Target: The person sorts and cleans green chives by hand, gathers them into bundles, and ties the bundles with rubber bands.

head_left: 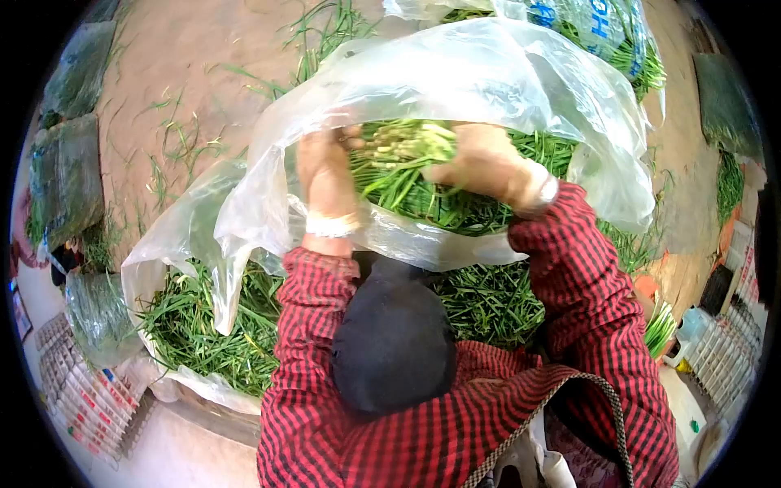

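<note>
A bunch of chives (404, 145), long green leaves with pale stem ends, lies between my hands inside the mouth of a large clear plastic bag (423, 69). My left hand (327, 175), blurred by motion, closes on the left side of the bunch with its fingertips at the pale ends. From the right, my right hand (486, 167) grips the same bunch, thumb across the stems. More green leaves (541, 150) fill the bag beneath and beside it. The bag's upper sheet arches over my fingers and partly hides them.
Loose chives (211, 325) lie in another open plastic sheet at lower left. At the top right is a filled bag with blue print (598, 20). Packed bags (69, 179) line the left side. Scattered leaves (175, 142) litter the brown floor. A dark rounded shape (394, 342) sits between my sleeves.
</note>
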Action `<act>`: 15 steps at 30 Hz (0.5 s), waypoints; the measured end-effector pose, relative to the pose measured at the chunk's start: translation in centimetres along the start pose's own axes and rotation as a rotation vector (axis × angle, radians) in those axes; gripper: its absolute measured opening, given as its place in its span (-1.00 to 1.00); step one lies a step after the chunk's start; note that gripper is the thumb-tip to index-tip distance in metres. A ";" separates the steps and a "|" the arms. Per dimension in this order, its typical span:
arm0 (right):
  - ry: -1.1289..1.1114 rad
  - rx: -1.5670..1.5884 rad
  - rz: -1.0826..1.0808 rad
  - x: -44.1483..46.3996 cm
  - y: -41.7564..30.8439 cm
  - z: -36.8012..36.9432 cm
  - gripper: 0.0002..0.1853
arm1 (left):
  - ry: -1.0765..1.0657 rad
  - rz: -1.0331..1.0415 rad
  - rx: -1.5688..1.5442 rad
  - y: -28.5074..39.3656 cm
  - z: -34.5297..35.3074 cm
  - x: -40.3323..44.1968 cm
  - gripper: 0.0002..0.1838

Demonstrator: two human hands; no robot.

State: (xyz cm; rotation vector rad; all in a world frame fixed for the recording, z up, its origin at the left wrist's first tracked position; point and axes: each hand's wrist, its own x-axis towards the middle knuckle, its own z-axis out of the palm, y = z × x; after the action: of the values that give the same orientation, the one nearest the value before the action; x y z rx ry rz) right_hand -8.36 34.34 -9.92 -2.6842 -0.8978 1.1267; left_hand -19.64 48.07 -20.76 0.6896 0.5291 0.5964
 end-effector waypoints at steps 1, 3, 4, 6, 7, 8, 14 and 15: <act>-0.032 0.029 0.064 -1.3 0.0 -1.2 -0.48 | -0.012 -0.011 -0.005 0.3 -1.0 0.1 -0.68; 0.500 0.117 -0.353 -3.4 4.3 -0.5 -0.34 | -0.326 -0.201 -0.130 0.2 -2.4 -1.0 -0.50; 0.576 0.342 -0.509 -3.7 5.7 -0.4 -0.34 | -0.374 -0.375 -0.097 -0.2 -3.0 -1.6 -0.35; 0.580 0.410 -0.491 -4.9 6.4 -0.9 -0.31 | -0.536 -0.311 0.217 -0.9 -1.5 -2.6 -0.05; 0.561 0.479 -0.501 -5.5 6.3 -1.0 -0.28 | -0.651 -0.061 0.465 -1.4 0.6 -3.1 0.07; 0.630 0.446 -0.564 -5.3 6.7 0.1 -0.24 | -0.606 -0.225 0.437 -2.5 0.8 -4.1 0.19; 0.703 0.272 -0.558 -5.2 4.2 3.0 -0.12 | -0.470 -0.310 0.454 -3.6 2.1 -6.0 -0.13; 0.710 0.282 -0.563 -5.6 3.6 3.5 -0.10 | -0.441 -0.290 0.461 -3.2 2.1 -6.2 -0.19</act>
State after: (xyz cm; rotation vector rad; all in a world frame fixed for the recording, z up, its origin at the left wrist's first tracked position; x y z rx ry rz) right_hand -12.15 27.83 -10.07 -2.1188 -1.1173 0.1416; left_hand -21.65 41.12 -20.14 1.1232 0.3421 0.0349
